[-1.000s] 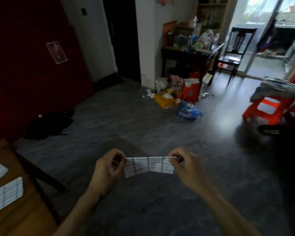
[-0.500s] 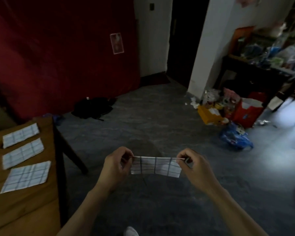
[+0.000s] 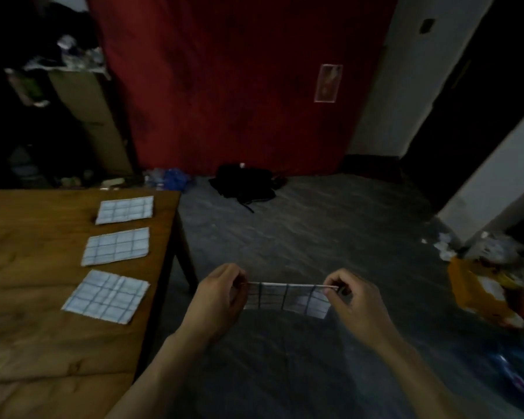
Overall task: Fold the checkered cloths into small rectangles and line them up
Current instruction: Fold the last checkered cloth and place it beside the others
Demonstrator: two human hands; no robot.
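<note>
A folded checkered cloth (image 3: 286, 299) is held in the air over the dark floor (image 3: 315, 231), to the right of the table (image 3: 28, 297) and apart from it. Its top edge is pulled into a straight, taut line between the two hands, and the rest hangs below as a narrow strip, pale with dark grid lines. The left end is pinched by the left hand (image 3: 220, 296), whose fingers are curled in around the corner. The right end is pinched by the right hand (image 3: 356, 300), thumb against curled fingers.

On the wooden table, brown with visible grain, three more cloths are laid flat in a column near its right edge. The far cloth (image 3: 125, 209) and the middle cloth (image 3: 116, 246) are oblong rectangles lying roughly parallel. The near cloth (image 3: 106, 296) is wider, closer to a square, and is turned at a slight angle to the other two. All three are pale with the same dark grid and are set apart by strips of bare wood.

Behind the table a red wall (image 3: 239, 86) is seen, with a dark, limp bag (image 3: 244, 184) lying on the floor at its foot.
</note>
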